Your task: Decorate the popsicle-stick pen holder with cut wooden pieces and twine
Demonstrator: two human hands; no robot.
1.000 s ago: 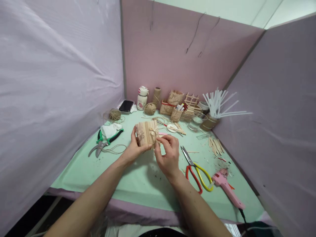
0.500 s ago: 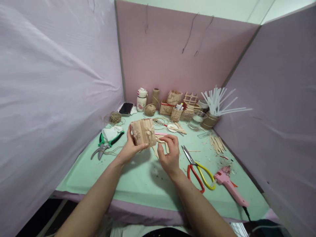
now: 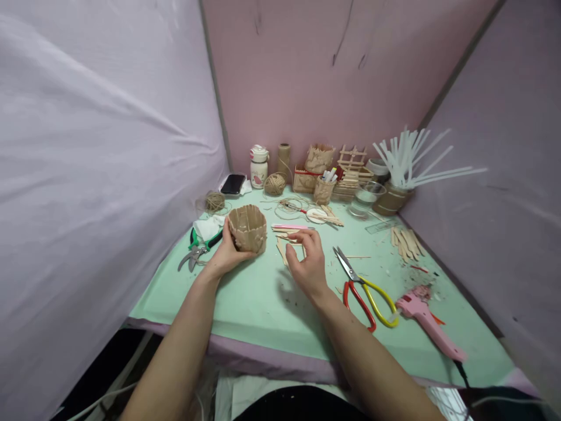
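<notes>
My left hand (image 3: 228,252) grips a small cup made of wooden craft sticks (image 3: 248,229) by its left side and base. The cup is tilted so that its hollow inside faces me; its applied decorations are mostly turned out of sight. To the right, my right hand (image 3: 307,262) hovers with thumb and fingers curved apart, and I see nothing between them. Below and behind its fingertips lie loose craft sticks (image 3: 283,252) and a pink stick (image 3: 290,226) on the green table cover (image 3: 249,313).
Scissors (image 3: 357,280) and a pink glue gun (image 3: 429,324) lie on the right. Green-handled pruning shears (image 3: 193,255) rest at left. Twine balls (image 3: 274,184), a bottle (image 3: 259,168), craft-stick boxes (image 3: 305,179), a water bowl (image 3: 363,202) and a jar of glue sticks (image 3: 391,200) stand behind.
My left hand has tipped the cup, so its inside shows where its decorated side faced me before. My right hand remains beside it, fingers apart. The camera view has tilted down.
</notes>
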